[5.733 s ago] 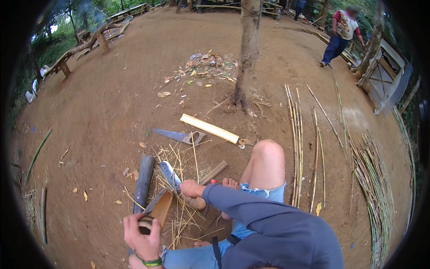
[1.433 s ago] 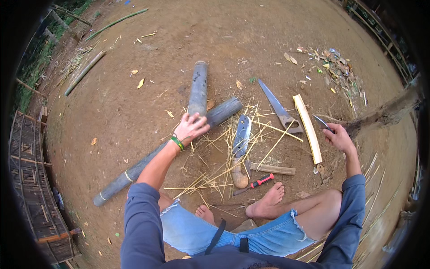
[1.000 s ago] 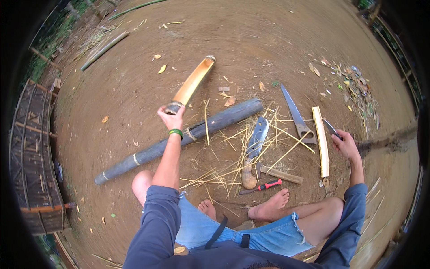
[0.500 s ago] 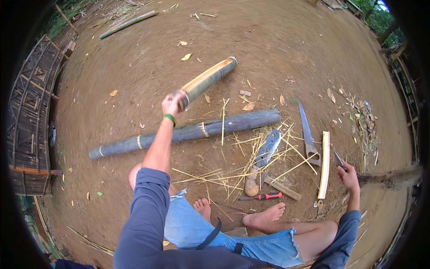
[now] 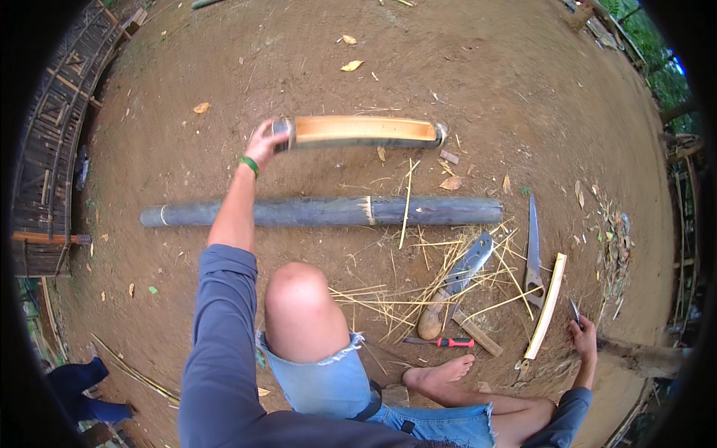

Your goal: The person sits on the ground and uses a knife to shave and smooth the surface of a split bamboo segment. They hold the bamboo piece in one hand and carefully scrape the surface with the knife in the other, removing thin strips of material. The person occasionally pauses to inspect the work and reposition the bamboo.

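Note:
My left hand grips the left end of a split half of bamboo, green outside and pale yellow inside, held level with its hollow side toward me, just beyond a long dark bamboo pole lying on the dirt. My right hand rests low at the right, fingers closed on a small knife, beside a pale bamboo slat. My bare knee and foot are between the hands.
A big wooden-handled knife, a saw, a red-handled screwdriver and a wood block lie among thin bamboo strips. A bamboo fence runs along the left. A tree root lies at right.
My left hand picked the bamboo half up off the ground and swung it from pointing away to lying crosswise. My right hand stayed low by the slat.

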The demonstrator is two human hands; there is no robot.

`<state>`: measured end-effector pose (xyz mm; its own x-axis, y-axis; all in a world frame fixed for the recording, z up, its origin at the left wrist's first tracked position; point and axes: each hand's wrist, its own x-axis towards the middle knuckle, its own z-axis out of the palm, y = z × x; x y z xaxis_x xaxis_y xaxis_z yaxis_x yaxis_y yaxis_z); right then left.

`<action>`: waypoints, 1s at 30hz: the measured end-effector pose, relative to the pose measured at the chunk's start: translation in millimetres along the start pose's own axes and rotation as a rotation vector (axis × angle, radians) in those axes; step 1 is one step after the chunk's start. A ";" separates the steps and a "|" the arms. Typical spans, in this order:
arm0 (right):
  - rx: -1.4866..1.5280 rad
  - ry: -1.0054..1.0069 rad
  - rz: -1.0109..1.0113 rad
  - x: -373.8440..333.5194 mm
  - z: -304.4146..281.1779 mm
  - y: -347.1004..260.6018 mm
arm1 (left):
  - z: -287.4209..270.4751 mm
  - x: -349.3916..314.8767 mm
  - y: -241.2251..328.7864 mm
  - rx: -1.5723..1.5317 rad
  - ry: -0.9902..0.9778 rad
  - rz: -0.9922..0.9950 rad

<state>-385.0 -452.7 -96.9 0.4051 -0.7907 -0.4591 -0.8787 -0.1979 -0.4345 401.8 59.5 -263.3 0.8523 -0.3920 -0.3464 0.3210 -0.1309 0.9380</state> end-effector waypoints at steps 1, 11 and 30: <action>-0.039 0.012 0.007 2.3 -0.3 1.4 | -4.3 0.4 -37.8 0.023 0.008 -0.042; -0.314 0.005 -0.067 -6.6 21.6 -44.2 | -4.4 10.7 -69.0 0.059 0.076 0.155; -0.344 -0.051 -0.569 2.3 53.2 -174.6 | -43.7 -167.3 23.2 1.334 -0.356 0.032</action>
<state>-217.2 -389.2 -63.4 0.8336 -0.4815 -0.2708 -0.5513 -0.7565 -0.3519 284.7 161.8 -184.2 0.6367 -0.5943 -0.4914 -0.5036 -0.8030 0.3188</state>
